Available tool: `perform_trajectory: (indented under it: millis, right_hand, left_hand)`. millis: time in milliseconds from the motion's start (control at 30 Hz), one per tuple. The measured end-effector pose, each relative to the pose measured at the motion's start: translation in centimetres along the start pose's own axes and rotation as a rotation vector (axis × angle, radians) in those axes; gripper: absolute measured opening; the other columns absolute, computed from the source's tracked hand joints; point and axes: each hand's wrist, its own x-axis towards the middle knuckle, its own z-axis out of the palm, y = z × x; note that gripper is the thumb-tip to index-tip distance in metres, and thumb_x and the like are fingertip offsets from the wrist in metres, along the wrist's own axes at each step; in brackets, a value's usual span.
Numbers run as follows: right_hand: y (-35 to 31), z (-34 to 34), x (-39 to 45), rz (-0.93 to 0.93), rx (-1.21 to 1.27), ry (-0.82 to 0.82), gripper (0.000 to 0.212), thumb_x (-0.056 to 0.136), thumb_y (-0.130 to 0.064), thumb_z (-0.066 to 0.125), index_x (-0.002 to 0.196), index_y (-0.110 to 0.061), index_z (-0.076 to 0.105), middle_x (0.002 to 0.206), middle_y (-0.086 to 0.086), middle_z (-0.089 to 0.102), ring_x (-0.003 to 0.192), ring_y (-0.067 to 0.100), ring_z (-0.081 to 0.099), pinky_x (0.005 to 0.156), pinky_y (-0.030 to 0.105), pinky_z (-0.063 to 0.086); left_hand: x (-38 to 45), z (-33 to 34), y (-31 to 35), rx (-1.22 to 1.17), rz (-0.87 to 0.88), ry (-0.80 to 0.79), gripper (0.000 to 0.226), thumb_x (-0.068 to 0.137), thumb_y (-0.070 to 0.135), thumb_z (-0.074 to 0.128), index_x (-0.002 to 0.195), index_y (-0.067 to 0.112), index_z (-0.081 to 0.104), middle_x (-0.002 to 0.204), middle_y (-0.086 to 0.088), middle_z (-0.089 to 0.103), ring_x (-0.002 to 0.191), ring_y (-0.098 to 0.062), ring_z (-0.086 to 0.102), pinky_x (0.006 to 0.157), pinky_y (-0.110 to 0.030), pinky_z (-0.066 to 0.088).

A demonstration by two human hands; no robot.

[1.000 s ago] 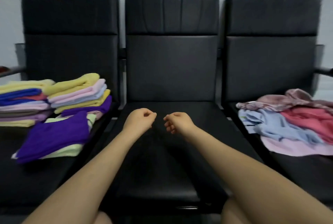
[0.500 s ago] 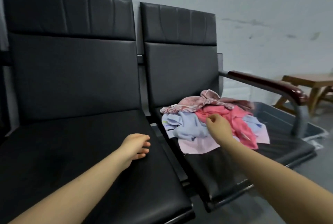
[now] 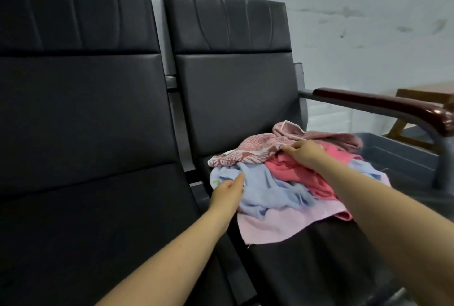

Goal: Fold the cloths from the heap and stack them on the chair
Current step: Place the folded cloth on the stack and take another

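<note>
Sitting on the right chair (image 3: 319,264), the heap (image 3: 290,182) is a jumble of cloths. My left hand (image 3: 227,193) touches the light blue cloth (image 3: 267,192), fingers hidden in its folds; my right hand (image 3: 305,152) pinches the patterned pink cloth (image 3: 253,149). A grey bin (image 3: 398,152) peeks out behind, contents hidden.

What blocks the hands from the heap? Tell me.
Nothing visible. The left hand already touches the light blue cloth, and the right hand lies on the heap at the patterned cloth's edge.
</note>
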Motion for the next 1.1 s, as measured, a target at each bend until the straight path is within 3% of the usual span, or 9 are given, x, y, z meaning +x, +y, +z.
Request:
perform_trajectory:
  millis: [100, 233, 367, 500, 633, 700, 767, 933, 1100]
  right_hand:
    - [0.5, 0.3, -0.8, -0.030, 0.183, 0.068, 0.030, 0.093, -0.038, 0.060, 0.095, -0.013, 0.076, 0.112, 0.009, 0.071, 0.102, 0.028, 0.062, 0.086, 0.033, 0.045]
    - [-3.5, -2.6, -3.4, 0.053, 0.880, 0.191, 0.020, 0.095, -0.023, 0.060, 0.081, -0.014, 0.071, 0.091, 0.009, 0.066, 0.082, 0.017, 0.058, 0.073, 0.027, 0.044]
    - [-10.4, -7.9, -6.5, 0.160, 1.564, -0.020, 0.018, 0.096, -0.032, 0.056, 0.096, -0.018, 0.065, 0.100, 0.004, 0.066, 0.085, 0.016, 0.061, 0.071, 0.031, 0.051]
    - [-16.7, -12.4, -10.3, 0.098, 1.824, -0.247, 0.041, 0.101, -0.036, 0.042, 0.122, -0.007, 0.060, 0.124, 0.013, 0.063, 0.099, 0.027, 0.062, 0.071, 0.039, 0.050]
    - [-23.0, -15.5, -15.6, -0.023, 1.947, -0.446, 0.038, 0.101, -0.029, 0.041, 0.112, 0.000, 0.064, 0.106, 0.018, 0.070, 0.098, 0.031, 0.065, 0.074, 0.041, 0.054]
    - [-25.6, -15.7, -17.4, -0.063, 1.954, -0.520, 0.036, 0.099, -0.024, 0.047, 0.119, 0.002, 0.062, 0.113, 0.021, 0.068, 0.105, 0.034, 0.064, 0.084, 0.045, 0.053]
    - [-27.9, -15.3, -18.5, -0.088, 1.871, -0.566, 0.041, 0.094, -0.024, 0.053, 0.126, 0.001, 0.058, 0.122, 0.022, 0.065, 0.110, 0.036, 0.063, 0.090, 0.046, 0.052]
    - [-32.9, -13.8, -20.8, -0.185, 1.780, -0.631, 0.069, 0.085, -0.060, 0.058, 0.125, -0.004, 0.058, 0.118, 0.020, 0.067, 0.107, 0.035, 0.066, 0.083, 0.046, 0.055]
    - [-36.7, -10.4, -23.2, -0.394, 1.403, -0.194, 0.043, 0.090, -0.042, 0.063, 0.093, 0.001, 0.065, 0.087, 0.012, 0.071, 0.084, 0.022, 0.066, 0.076, 0.039, 0.054]
  left_hand:
    - [-0.2, -0.9, -0.1, -0.031, -0.055, -0.046, 0.032, 0.099, 0.041, 0.046, 0.098, 0.014, 0.064, 0.081, -0.002, 0.060, 0.064, -0.014, 0.053, 0.058, -0.022, 0.043]
    - [-1.4, -2.5, 0.4, -0.113, -0.090, -0.044, 0.032, 0.099, 0.042, 0.046, 0.100, 0.013, 0.061, 0.074, -0.001, 0.052, 0.056, -0.011, 0.044, 0.052, -0.021, 0.038]
    - [-3.8, -4.2, 3.3, -0.332, -0.134, -0.080, 0.055, 0.096, 0.054, 0.044, 0.117, 0.005, 0.059, 0.094, -0.010, 0.066, 0.073, -0.021, 0.060, 0.059, -0.027, 0.049]
    - [-6.2, -6.1, 8.3, -0.846, -0.260, -0.241, 0.093, 0.086, 0.071, 0.046, 0.142, -0.002, 0.035, 0.120, -0.024, 0.062, 0.091, -0.037, 0.064, 0.069, -0.042, 0.052]
    - [-9.0, -11.2, 13.4, -1.169, -0.131, -0.294, 0.068, 0.088, 0.061, 0.052, 0.118, 0.001, 0.062, 0.114, -0.020, 0.067, 0.106, -0.034, 0.062, 0.083, -0.041, 0.056]
    - [-10.3, -14.5, 14.8, -1.116, -0.024, -0.268, 0.039, 0.099, 0.038, 0.046, 0.101, 0.004, 0.067, 0.087, -0.016, 0.073, 0.086, -0.027, 0.068, 0.067, -0.034, 0.060]
    - [-11.4, -18.3, 15.5, -1.032, 0.061, -0.226, 0.034, 0.102, 0.019, 0.038, 0.092, 0.003, 0.066, 0.075, -0.016, 0.072, 0.078, -0.026, 0.067, 0.075, -0.038, 0.055]
    - [-12.8, -27.9, 15.0, -0.972, 0.260, 0.000, 0.023, 0.100, 0.005, 0.044, 0.087, 0.002, 0.063, 0.069, -0.012, 0.071, 0.074, -0.021, 0.066, 0.090, -0.037, 0.049]
    - [-14.4, -37.0, 11.1, -0.798, 0.382, 0.366, 0.012, 0.090, 0.001, 0.060, 0.080, 0.004, 0.066, 0.075, -0.009, 0.058, 0.061, -0.014, 0.049, 0.057, -0.023, 0.043]
